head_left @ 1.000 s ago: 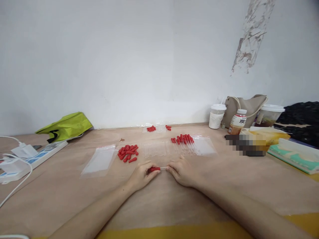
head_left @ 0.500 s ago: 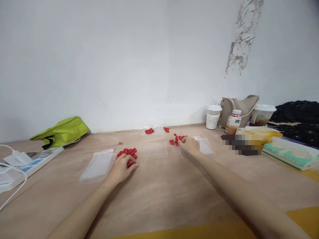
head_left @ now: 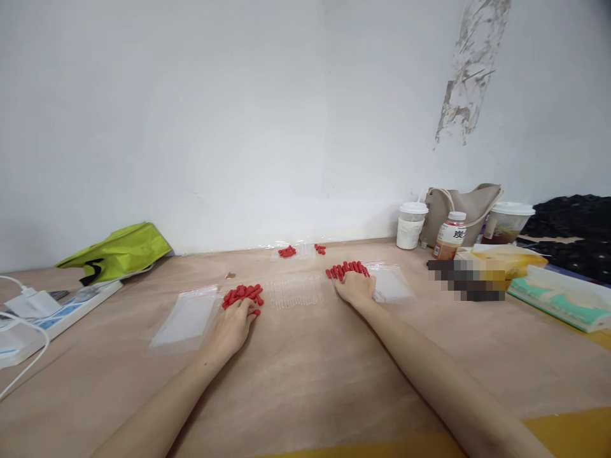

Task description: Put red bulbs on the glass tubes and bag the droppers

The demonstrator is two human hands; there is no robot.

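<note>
A loose pile of red rubber bulbs (head_left: 242, 293) lies on the table. My left hand (head_left: 235, 324) is at its near edge, with thumb and forefinger closed about one red bulb (head_left: 256, 312). To the right, several red-bulbed droppers (head_left: 351, 268) lie side by side, bulbs toward the wall. My right hand (head_left: 357, 289) rests over their lower part, back up; its fingertips and most of the glass stems are hidden. Between my hands lies a row of clear glass tubes (head_left: 296, 292) without bulbs.
Clear zip bags lie left (head_left: 186, 318) and right (head_left: 392, 284). Near the wall is clear plastic (head_left: 305, 250) with more red bulbs. A power strip (head_left: 88, 308) and green bag (head_left: 117, 253) are left; a cup (head_left: 411, 228), bottle (head_left: 450, 236) and tissue pack (head_left: 558, 299) right.
My right hand has shifted toward me and turned flatter over the droppers, whose bulbs now lie in a neater row. My left hand has drawn back slightly from the pile.
</note>
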